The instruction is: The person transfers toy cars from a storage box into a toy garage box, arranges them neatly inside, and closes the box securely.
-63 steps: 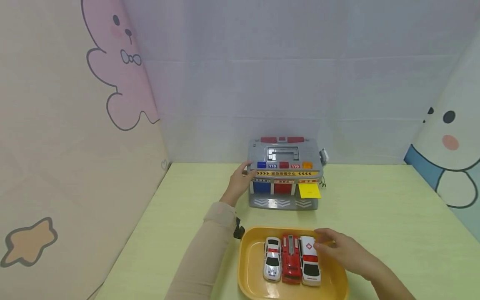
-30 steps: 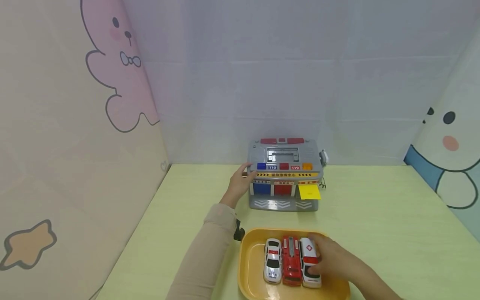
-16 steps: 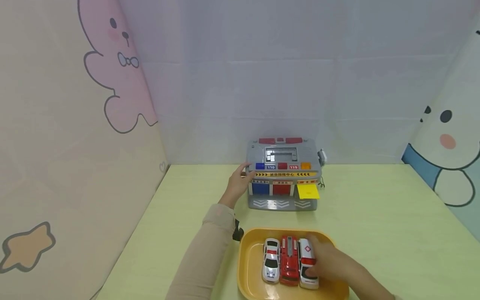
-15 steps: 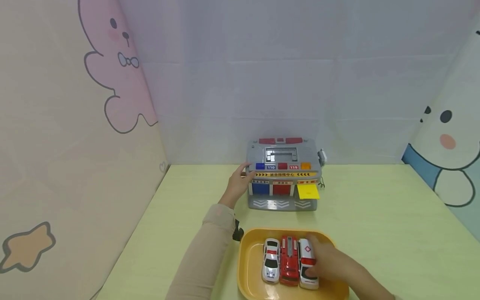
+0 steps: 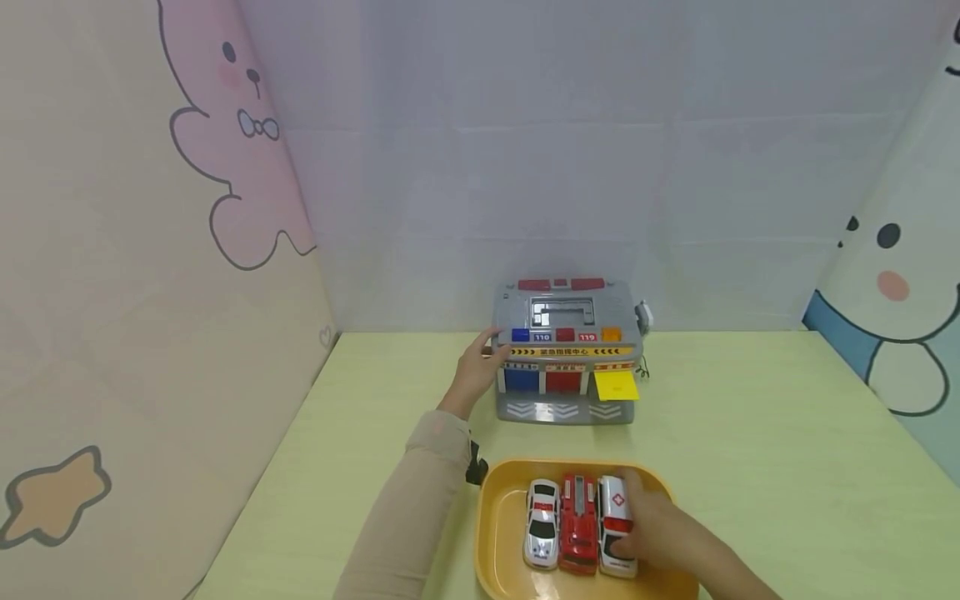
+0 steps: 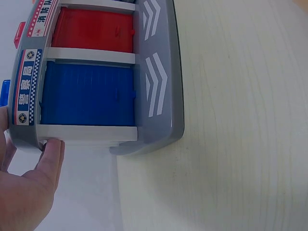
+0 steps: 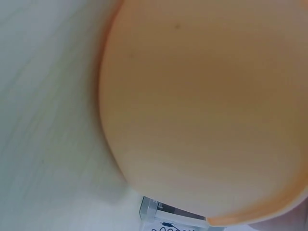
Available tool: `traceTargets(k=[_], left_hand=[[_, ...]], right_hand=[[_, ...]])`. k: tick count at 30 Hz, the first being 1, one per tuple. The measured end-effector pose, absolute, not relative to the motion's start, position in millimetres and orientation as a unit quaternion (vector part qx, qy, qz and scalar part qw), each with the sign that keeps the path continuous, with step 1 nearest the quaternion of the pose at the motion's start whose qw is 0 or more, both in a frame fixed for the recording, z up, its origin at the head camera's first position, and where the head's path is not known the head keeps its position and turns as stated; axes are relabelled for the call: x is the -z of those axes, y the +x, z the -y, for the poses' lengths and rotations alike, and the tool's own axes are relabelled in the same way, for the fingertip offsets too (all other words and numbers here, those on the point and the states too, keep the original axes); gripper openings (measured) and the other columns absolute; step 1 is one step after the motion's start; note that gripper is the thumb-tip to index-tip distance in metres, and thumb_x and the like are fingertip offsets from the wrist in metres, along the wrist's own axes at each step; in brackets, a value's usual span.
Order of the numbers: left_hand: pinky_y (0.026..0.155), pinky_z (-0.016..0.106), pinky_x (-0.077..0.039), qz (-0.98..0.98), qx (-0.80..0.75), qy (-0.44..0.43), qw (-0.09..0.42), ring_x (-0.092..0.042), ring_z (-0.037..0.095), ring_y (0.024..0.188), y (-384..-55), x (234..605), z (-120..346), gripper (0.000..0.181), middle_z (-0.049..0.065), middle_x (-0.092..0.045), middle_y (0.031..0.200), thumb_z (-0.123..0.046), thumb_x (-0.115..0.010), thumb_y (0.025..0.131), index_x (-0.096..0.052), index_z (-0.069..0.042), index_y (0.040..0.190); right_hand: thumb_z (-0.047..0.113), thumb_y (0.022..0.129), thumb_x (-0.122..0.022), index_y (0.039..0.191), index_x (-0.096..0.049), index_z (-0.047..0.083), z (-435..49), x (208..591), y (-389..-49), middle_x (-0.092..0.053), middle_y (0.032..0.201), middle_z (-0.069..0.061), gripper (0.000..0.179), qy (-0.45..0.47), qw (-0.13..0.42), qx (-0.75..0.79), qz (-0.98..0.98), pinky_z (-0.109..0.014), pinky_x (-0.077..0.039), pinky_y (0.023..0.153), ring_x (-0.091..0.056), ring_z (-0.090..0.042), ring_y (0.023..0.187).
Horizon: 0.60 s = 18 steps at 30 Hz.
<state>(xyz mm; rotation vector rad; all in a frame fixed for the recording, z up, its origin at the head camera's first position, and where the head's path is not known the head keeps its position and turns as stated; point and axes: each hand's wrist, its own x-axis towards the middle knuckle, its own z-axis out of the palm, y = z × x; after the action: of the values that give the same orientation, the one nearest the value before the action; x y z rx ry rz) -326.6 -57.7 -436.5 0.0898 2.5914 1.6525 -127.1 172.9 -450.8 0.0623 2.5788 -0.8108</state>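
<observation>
A grey toy emergency station [image 5: 622,312] stands at the back of the table. My left hand [image 5: 472,375] grips the left end of its roof, and the left wrist view shows fingertips under that corner. The blue door [image 6: 89,94] and red door [image 6: 94,30] are down; the yellow door [image 5: 617,386] sticks out, raised. In the yellow tray [image 5: 497,533] nearer to me, my right hand [image 5: 660,529] holds a toy ambulance [image 5: 617,504] by its right side, slightly tilted. The tray's wall [image 7: 202,110] fills most of the right wrist view.
A white toy police car [image 5: 542,525] and a red toy fire engine [image 5: 579,529] lie side by side in the tray, left of the ambulance. A white handset [image 5: 646,315] hangs on the station's right side. Printed cloth walls enclose the table.
My right hand has come in from the tray's right edge and taken hold of the ambulance, which now leans a little. My left hand has stayed on the station.
</observation>
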Motion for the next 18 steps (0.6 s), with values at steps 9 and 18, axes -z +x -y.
traceTargets(k=[9, 18], left_hand=[[0.091, 0.045, -0.050, -0.842, -0.538, 0.031, 0.031, -0.057, 0.030, 0.111, -326.4, 437.3, 56.8, 0.048, 0.016, -0.057, 0.126, -0.034, -0.057, 0.099, -0.046, -0.024, 0.145], [0.091, 0.045, -0.050, -0.841, -0.539, 0.032, 0.029, -0.057, 0.030, 0.111, -326.8, 437.0, 57.1, 0.048, 0.016, -0.057, 0.127, -0.033, -0.057, 0.100, -0.046, -0.023, 0.145]], right_hand=[[0.019, 0.068, -0.090, 0.139, -0.031, -0.002, -174.6, 455.2, -125.7, -0.056, 0.098, -0.010, 0.095, 0.028, 0.210, 0.316, -0.925, -0.046, -0.053, 0.080, -0.053, -0.024, 0.082], [0.018, 0.070, -0.089, 0.141, -0.033, 0.000, -176.1, 451.3, -124.5, -0.054, 0.114, -0.013, 0.093, 0.016, 0.195, 0.347, -0.917, -0.055, -0.048, 0.090, -0.053, -0.026, 0.095]])
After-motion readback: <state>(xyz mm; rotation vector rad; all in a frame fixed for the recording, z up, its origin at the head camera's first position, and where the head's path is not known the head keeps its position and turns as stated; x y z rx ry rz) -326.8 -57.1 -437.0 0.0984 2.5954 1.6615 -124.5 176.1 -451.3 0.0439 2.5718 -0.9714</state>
